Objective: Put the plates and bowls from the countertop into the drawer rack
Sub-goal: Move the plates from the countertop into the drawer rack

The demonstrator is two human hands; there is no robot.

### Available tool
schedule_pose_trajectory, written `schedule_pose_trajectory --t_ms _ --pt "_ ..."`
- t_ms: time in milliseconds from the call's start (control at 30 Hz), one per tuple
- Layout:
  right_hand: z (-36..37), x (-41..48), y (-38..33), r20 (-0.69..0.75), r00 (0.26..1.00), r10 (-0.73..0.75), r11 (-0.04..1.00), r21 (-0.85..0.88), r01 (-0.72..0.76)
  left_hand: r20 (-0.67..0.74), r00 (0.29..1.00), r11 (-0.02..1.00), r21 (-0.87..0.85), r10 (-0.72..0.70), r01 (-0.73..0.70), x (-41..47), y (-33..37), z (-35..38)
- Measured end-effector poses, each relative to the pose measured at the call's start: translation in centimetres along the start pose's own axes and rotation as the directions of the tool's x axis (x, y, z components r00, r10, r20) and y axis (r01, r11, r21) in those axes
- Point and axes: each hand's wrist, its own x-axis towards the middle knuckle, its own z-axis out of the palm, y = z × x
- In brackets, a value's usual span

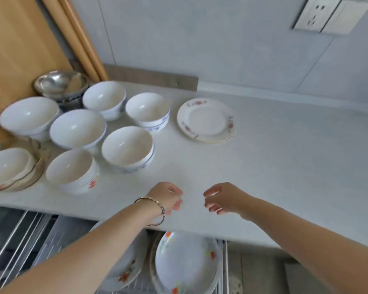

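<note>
Several white bowls stand on the left of the countertop (263,155), the nearest being a blue-patterned bowl (128,148) and a red-patterned bowl (71,169). A small stack of floral plates (206,120) lies further back, right of the bowls. Below the counter edge the drawer rack (19,247) is pulled out, with floral plates (186,263) standing in it. My left hand (168,197), wearing a bracelet, and my right hand (221,198) hover over the counter's front edge, fingers loosely curled, holding nothing.
A steel bowl (61,83) sits at the back left against a wooden panel (19,49). More stacked dishes (11,168) are at the far left edge. A wall socket (327,15) is on the tiled wall at upper right.
</note>
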Motion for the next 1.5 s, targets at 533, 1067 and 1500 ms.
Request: schedule_pose_trajectory --t_ms 533,1067,1500 --pt "-22.0 22.5 -5.2 -0.374 0.921 -0.113 0.993 -0.023 0.113 -0.455 0.847 0.834 -0.551 -0.273 -0.027 18.9 13.9 4.3" --pt "-20.2 20.4 -1.4 -0.360 0.913 -0.195 0.933 0.218 0.285 -0.415 0.866 0.736 -0.672 -0.280 -0.085 16.4 12.2 4.9" --pt "-7.5 1.6 4.0 -0.264 0.917 -0.300 0.947 0.031 0.319 -0.358 0.915 0.726 -0.678 -0.187 -0.117 -4.4 -1.8 3.7"
